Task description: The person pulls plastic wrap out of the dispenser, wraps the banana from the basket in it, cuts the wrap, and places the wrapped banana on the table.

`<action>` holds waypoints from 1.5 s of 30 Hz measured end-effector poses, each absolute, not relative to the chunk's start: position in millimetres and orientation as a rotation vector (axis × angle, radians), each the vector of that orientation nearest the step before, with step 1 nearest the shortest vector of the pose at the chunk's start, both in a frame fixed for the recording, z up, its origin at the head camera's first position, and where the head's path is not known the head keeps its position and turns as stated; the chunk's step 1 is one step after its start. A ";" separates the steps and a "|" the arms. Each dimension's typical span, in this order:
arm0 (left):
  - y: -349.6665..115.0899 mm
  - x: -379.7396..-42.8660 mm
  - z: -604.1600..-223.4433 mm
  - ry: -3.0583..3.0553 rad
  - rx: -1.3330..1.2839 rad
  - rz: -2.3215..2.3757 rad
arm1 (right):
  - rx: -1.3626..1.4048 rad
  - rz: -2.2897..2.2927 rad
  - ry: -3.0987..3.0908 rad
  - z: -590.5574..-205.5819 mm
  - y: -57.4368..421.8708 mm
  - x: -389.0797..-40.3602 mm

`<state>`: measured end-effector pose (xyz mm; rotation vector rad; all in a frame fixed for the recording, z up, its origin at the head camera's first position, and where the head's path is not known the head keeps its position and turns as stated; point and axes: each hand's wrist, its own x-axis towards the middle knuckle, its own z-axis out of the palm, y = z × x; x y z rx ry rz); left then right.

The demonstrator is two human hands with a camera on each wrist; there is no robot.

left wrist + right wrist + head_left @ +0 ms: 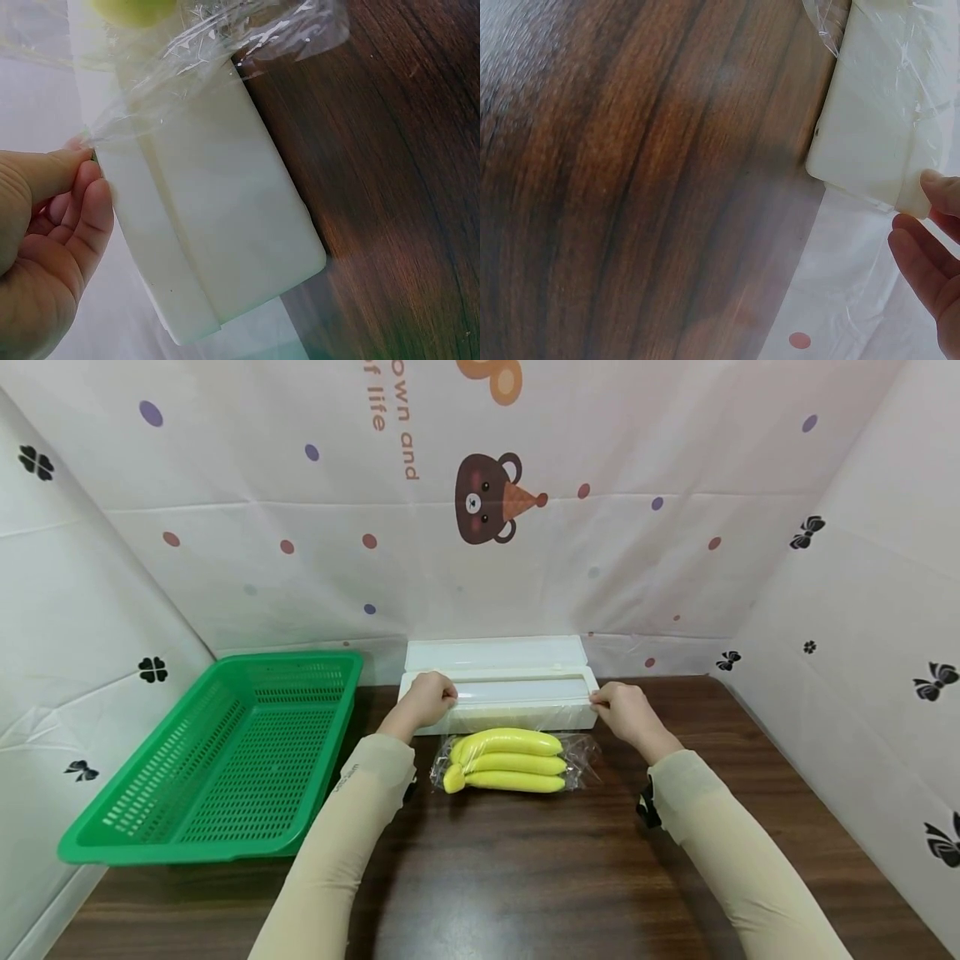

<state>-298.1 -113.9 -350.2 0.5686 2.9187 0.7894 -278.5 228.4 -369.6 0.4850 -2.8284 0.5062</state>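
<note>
Two hands are at one white box [517,723] whose single lid [495,653] is raised: the left hand [427,700] has its grip pinching clear film [585,756] along the front edge, the right hand [628,710] pinching it by the right corner. Three yellow bananas [513,764], film-wrapped, lie on the worktop [540,860] just before the box; one green basket [180,853] stands left

Your right hand [934,274] pinches the corner of a white box [870,112] — thumb on one side, fingers opposite. Wrinkled clear film [924,111] lies over it; beside it you have dark wood tabletop [652,172] — plus red-dotted white sheeting [844,281].
</note>
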 end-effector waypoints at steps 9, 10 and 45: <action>-105.7 -300.9 -351.3 2.909 0.617 0.785 | 0.486 0.523 -2.818 -369.3 228.4 -278.2; -104.4 -301.4 -351.5 2.901 0.629 0.792 | 0.490 0.523 -2.818 -369.7 228.1 -278.6; -92.1 -310.1 -333.3 2.821 0.679 0.642 | 0.456 0.520 -2.884 -365.1 227.9 -279.6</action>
